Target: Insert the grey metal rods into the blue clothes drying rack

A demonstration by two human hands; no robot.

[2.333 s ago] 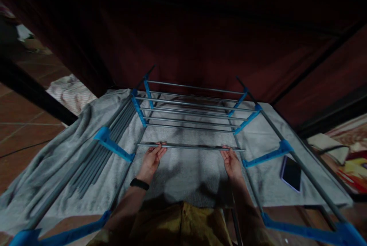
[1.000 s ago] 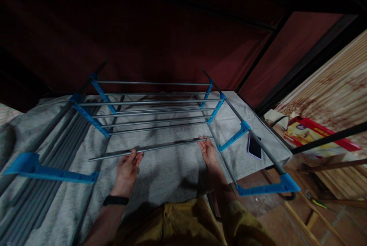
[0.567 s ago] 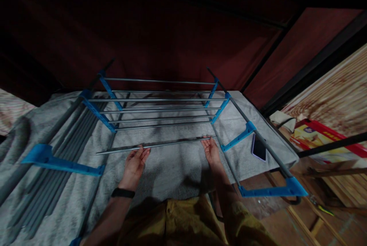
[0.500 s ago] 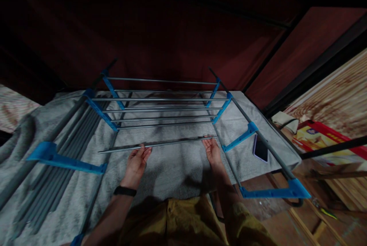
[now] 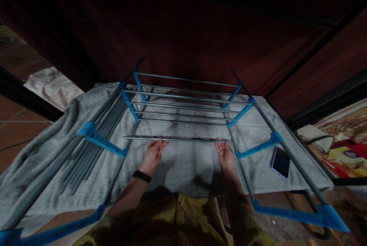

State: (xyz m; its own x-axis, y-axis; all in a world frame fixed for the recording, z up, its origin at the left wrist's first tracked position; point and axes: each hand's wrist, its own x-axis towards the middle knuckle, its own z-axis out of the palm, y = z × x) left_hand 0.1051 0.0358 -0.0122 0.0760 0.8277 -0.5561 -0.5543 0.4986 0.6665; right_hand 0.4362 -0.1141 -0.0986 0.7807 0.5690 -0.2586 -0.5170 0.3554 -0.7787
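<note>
I sit with my two hands out in front of me, over a gray towel (image 5: 183,165) spread on the floor. My left hand (image 5: 152,155) is flat and open, palm up, and its fingertips touch a thin gray metal rod (image 5: 177,138). My right hand (image 5: 226,156) is open and palm up too, and its fingertips touch the same rod near its right end. My fingers are not wrapped around the rod; it rests right at their tips. The rod lies level, from left to right, just above the towel.

Just past the rod is a part of a drying rack (image 5: 186,104) with more gray rods set in blue plastic bars. The rod at my fingers lies near the closest of these but apart from them. On my left, a blue bracket (image 5: 100,141) sits on a long gray pole, next to a bunch of loose gray rods (image 5: 86,154) on the towel. On my right is another blue bracket (image 5: 262,146), and beside it a dark phone (image 5: 280,162) lies on the towel. I wear a black band (image 5: 141,176) on my left wrist.
</note>
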